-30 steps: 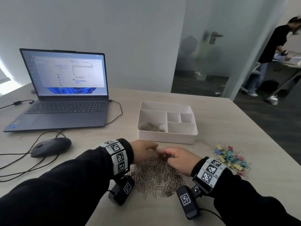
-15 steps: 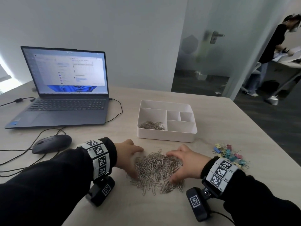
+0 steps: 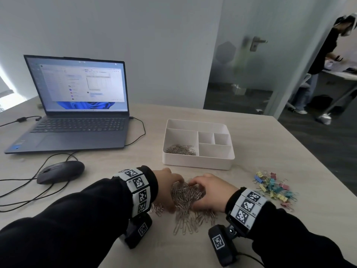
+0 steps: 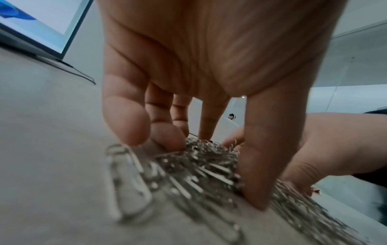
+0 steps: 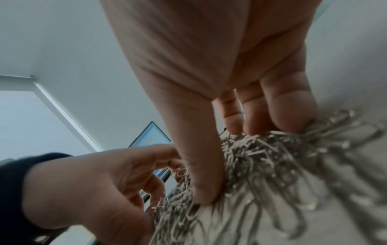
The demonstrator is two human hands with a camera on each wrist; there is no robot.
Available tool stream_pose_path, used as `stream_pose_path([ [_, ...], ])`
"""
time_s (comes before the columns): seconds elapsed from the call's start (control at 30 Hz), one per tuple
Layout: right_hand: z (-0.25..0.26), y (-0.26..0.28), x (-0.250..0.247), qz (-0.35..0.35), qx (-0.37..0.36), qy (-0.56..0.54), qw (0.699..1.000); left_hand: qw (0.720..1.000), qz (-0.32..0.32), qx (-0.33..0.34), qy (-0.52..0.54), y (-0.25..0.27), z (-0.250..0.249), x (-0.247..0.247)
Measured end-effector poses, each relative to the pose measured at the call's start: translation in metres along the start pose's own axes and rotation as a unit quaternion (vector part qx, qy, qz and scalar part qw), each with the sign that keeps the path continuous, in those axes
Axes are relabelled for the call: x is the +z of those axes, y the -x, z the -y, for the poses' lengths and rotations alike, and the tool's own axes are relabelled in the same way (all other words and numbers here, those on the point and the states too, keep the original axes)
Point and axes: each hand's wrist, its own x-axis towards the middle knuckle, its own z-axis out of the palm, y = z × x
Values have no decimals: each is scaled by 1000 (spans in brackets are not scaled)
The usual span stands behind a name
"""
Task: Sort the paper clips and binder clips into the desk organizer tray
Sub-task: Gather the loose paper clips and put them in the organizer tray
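Some silver wire paper clips (image 3: 180, 149) fill the white plastic organizer tray (image 3: 197, 163) at 12 o'clock; both hands, left (image 3: 165, 188) and right (image 3: 209, 192), cup the remaining heap (image 3: 186, 198); coloured binder clips (image 3: 274, 187) at 3 o'clock lie unsorted.

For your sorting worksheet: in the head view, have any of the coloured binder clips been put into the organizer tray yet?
No: the binder clips lie on the table right of the tray, which holds only paper clips.

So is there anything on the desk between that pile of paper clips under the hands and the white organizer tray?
Nothing visible. Bare desk lies between the paper clip pile and the organizer tray; the binder clips lie off to the right.
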Motion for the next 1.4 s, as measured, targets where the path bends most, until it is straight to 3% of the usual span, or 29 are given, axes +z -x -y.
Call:
stream_pose_path([
  [0.27, -5, -16, 7, -54, -16, -31, 998, 994, -30, 16, 99, -14, 4, -1],
  [0.53, -8, -25, 7, -72, 0, -128, 989, 975, -57, 13, 213, -22, 10, 2],
  [0.77, -7, -26, 0, -75, 27, -258, 963, 946, -63, 28, 317, -20, 12, -5],
  [1.03, -2, -36, -25, -80, -1, -336, 939, 919, -94, 51, 379, -28, 20, -27],
  [1.23, 2, -65, -54, -127, -3, -361, 924, 894, -150, 51, 420, -40, 25, -57],
  [1.4, 7, -93, -73, -176, 10, -354, 919, 890, -214, 23, 402, -57, 24, -77],
])
